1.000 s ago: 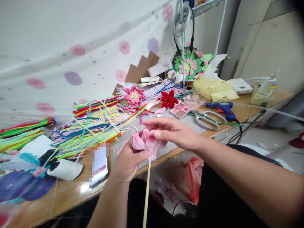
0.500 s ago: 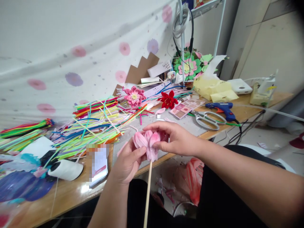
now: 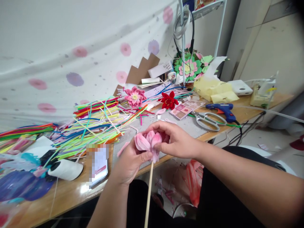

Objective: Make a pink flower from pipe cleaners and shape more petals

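A pink and white fuzzy flower [image 3: 150, 142] is held between my two hands, over the table's front edge. From its base a pale wooden stick [image 3: 148, 193] runs down toward my lap. My left hand [image 3: 131, 160] closes round the flower's left side, thumb pressed at the base of the petals. On the other side my right hand [image 3: 174, 139] grips the petals, its fingers curled behind them and the thumb in front. The fingertips behind the flower are hidden. Beyond the hands, a loose pink petal [image 3: 160, 111] lies on the grey mat [image 3: 152, 120].
Bundles of colourful pipe cleaners [image 3: 95, 123] cover the left of the table. Nearer me are a phone [image 3: 98, 171] and a white thread cone [image 3: 67, 169]. To the right lie scissors [image 3: 209, 121], a blue glue gun [image 3: 222, 110] and a makeup palette [image 3: 185, 109]. A red flower [image 3: 168, 100] sits behind.
The left petals of the flower have spread and turned a little, and my left thumb has slid right toward the base. Both hands keep hold of the flower.
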A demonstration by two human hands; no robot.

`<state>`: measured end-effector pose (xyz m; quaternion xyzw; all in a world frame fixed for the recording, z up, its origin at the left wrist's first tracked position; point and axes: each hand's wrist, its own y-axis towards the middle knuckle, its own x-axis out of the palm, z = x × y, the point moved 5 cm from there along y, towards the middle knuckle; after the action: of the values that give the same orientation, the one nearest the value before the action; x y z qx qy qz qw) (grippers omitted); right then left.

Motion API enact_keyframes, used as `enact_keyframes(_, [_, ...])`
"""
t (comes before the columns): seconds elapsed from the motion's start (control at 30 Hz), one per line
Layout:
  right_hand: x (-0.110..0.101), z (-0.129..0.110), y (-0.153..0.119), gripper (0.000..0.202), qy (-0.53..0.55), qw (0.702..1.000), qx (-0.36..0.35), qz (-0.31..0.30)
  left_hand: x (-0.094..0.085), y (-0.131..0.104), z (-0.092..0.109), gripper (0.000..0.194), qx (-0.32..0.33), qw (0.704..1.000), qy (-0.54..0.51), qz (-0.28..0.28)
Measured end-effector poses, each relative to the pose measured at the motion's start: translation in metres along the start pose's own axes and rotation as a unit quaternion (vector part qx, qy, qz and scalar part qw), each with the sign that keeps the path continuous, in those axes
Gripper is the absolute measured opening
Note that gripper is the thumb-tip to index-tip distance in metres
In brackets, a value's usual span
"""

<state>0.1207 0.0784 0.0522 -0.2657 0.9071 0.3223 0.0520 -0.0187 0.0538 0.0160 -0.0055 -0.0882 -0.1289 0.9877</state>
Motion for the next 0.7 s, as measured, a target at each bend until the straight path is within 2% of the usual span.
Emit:
enact_keyframes(0.17, [-0.001,-0.010,0.004,0.050,-0.091,0.995,-0.013,0.048,0.002,0.003,0.005,0.051,0.012,0.996,0.061,0.056])
enact_keyframes(0.23, [0.001,-0.010,0.007,0.045,-0.105,0.992,0.000,0.071,0.003,0.003,0.010,0.058,0.029,0.993,0.081,0.080])
enact_keyframes(0.37, [0.002,-0.006,0.012,0.021,-0.052,0.992,0.019,0.117,0.007,0.001,0.017,0.082,0.032,0.989,0.069,0.127])
enact_keyframes(0.47, [-0.003,-0.003,0.011,0.021,0.010,0.987,0.014,0.159,0.012,-0.005,0.017,0.088,0.026,0.987,-0.016,0.155])
enact_keyframes(0.53, [-0.007,-0.001,0.010,0.024,0.048,0.982,0.011,0.182,0.013,-0.010,0.015,0.078,0.037,0.978,-0.087,0.187])
enact_keyframes(0.6, [-0.011,0.000,0.008,0.025,0.083,0.976,0.015,0.200,0.013,-0.014,0.008,0.055,0.032,0.966,-0.155,0.203])
enact_keyframes(0.7, [-0.011,0.001,0.006,0.024,0.105,0.971,0.020,0.212,0.020,-0.014,-0.007,0.026,-0.029,0.970,-0.197,0.140])
